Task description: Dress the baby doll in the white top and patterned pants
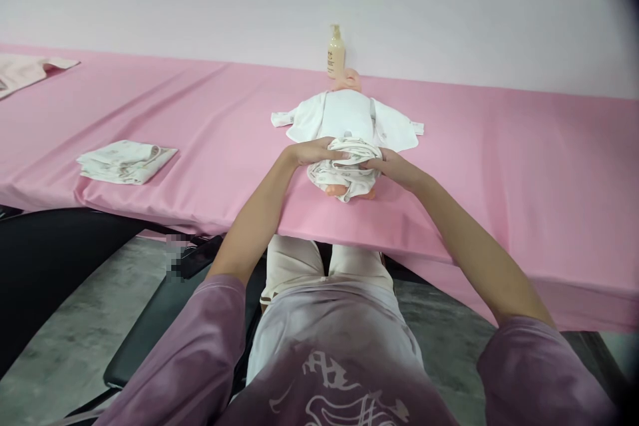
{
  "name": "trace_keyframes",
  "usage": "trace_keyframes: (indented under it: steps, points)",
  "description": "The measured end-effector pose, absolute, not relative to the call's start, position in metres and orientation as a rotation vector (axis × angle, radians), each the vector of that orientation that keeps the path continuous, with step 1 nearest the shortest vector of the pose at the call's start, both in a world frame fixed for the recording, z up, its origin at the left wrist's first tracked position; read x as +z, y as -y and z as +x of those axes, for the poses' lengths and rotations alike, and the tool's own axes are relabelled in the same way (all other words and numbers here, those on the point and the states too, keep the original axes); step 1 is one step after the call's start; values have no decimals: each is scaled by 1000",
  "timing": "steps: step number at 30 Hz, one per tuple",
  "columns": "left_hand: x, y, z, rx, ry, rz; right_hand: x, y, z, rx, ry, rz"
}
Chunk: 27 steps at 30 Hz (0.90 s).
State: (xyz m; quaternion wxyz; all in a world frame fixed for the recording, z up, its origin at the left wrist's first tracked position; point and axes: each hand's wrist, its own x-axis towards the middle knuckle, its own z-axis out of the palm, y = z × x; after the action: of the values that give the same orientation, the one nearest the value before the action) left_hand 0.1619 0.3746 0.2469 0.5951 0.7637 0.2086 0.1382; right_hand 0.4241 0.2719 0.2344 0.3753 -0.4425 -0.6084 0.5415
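Observation:
A baby doll (348,81) lies on its back on the pink-covered table, its head toward the wall. It wears a white top (348,114) with the front panels spread wide to both sides. Bunched white printed baby pants (344,176) surround its lower legs, and the doll's feet (336,190) show at the near edge. My left hand (319,150) grips the bunched cloth from the left, thumb on top. From the right, my right hand (394,168) pinches the same cloth. Some fingertips of both hands are hidden in the folds.
A pump bottle (336,56) stands by the wall behind the doll's head. Folded white printed cloth (127,162) lies on the pink tablecloth (224,146) to the left. Another pale cloth (30,72) is at the far left. A dark chair seat (154,326) is below the table edge.

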Motion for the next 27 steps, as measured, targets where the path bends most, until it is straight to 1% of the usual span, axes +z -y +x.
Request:
trace_keyframes:
  steps: [5,10,13,16,18,21,27]
  points:
    - [250,-371,169,296,-449,1885,235,-238,399,1042,1408,-1376]
    - [257,-363,178,242,-422,2021,226,-184,370,926,1398,-1588]
    - [266,-348,186,174,-626,2185,218,-164,369,832,1383,-1649]
    - [273,-324,199,3,-980,2424,212,-160,386,760,1434,-1725]
    - [274,-311,208,-126,-1091,2593,210,-162,400,701,1486,-1759]
    - [271,-301,217,-221,-1073,2773,211,-169,410,571,1554,-1803]
    - [267,-293,221,-196,-1150,2818,209,-174,410,310,1650,-1837]
